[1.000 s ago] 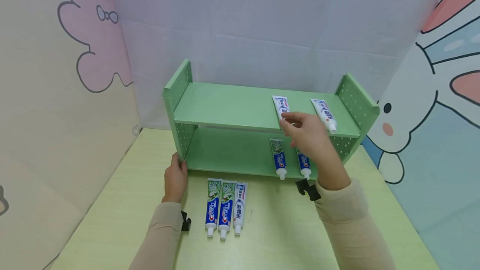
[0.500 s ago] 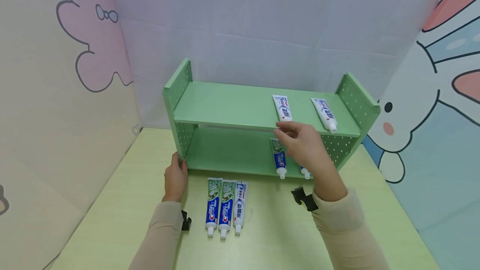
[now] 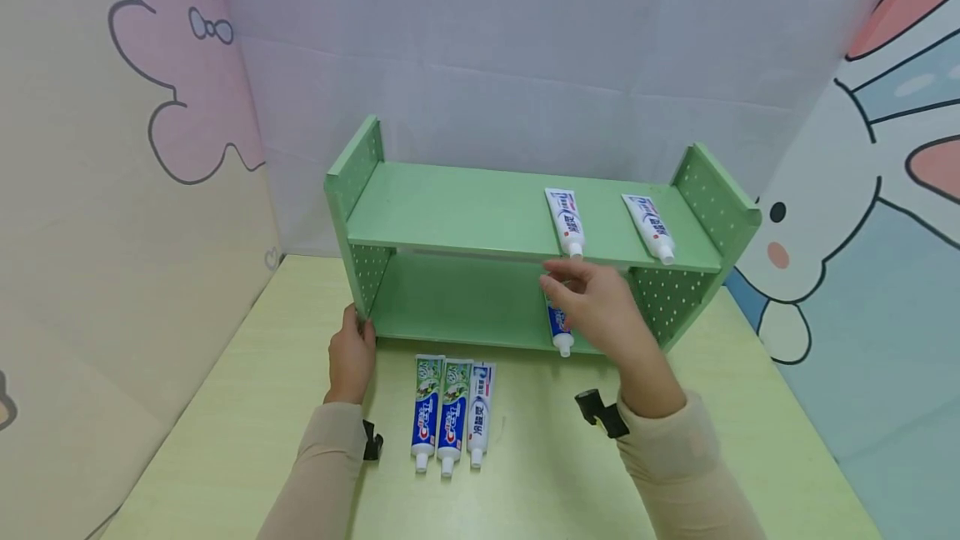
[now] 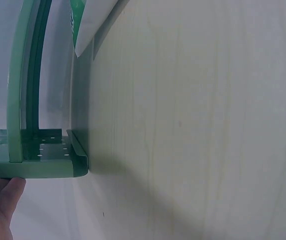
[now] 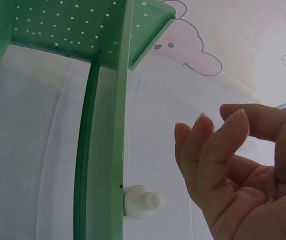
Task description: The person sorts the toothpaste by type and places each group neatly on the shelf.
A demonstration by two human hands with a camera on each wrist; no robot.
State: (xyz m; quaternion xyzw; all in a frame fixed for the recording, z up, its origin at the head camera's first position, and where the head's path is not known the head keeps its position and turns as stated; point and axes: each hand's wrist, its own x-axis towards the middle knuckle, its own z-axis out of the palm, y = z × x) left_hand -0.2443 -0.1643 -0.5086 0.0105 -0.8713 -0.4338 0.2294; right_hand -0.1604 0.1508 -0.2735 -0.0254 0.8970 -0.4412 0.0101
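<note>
At the left, my left hand (image 3: 351,361) grips the lower side panel of a green two-tier shelf (image 3: 450,205); in the left wrist view the fingers (image 4: 8,197) lie against that panel. My right hand (image 3: 600,307) hovers before the shelf's front, fingers loosely bent and holding nothing. Just above it, a white toothpaste tube (image 3: 565,219) lies on the upper tier, its cap (image 5: 150,201) jutting past the edge. Another white toothpaste tube (image 3: 649,227) lies farther right. A blue-green Crest toothpaste tube (image 3: 559,327) on the lower tier is partly covered by the right hand.
On the table (image 3: 240,440) before the shelf lie two Crest tubes (image 3: 425,407) and a white tube (image 3: 480,415), side by side with caps toward me. A pale cloth (image 3: 487,48) hangs behind. Cartoon-printed walls (image 3: 810,215) stand at both sides.
My right hand has drawn down and toward me, away from the left white tube on the upper tier, whose cap now shows. It now hides the right lower-tier tube. The left hand stays put.
</note>
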